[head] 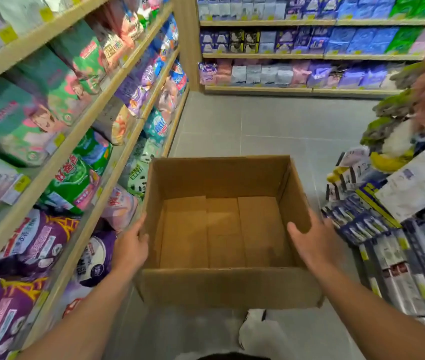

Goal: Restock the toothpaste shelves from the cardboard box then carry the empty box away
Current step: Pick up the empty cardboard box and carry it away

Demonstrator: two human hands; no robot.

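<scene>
Open-topped brown cardboard box (221, 229) being held above grey tiled floor (258, 120) in aisle, mouth facing up, nothing lying inside, only bare bottom flaps showing. Box roughly square, long axis unclear. Left hand (130, 246) gripping left wall, thumb hooking over rim. Right hand (312, 240) pressing right wall, fingers spread, thumb sitting inside. Wooden shelves (81, 136) at left carrying soft colourful packs; rack of boxed items (400, 237) standing at right.

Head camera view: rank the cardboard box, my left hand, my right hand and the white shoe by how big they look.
1. cardboard box, clearly largest.
2. right hand and left hand, about alike, no ranking.
The white shoe is partly cut off, so unsure.
</scene>
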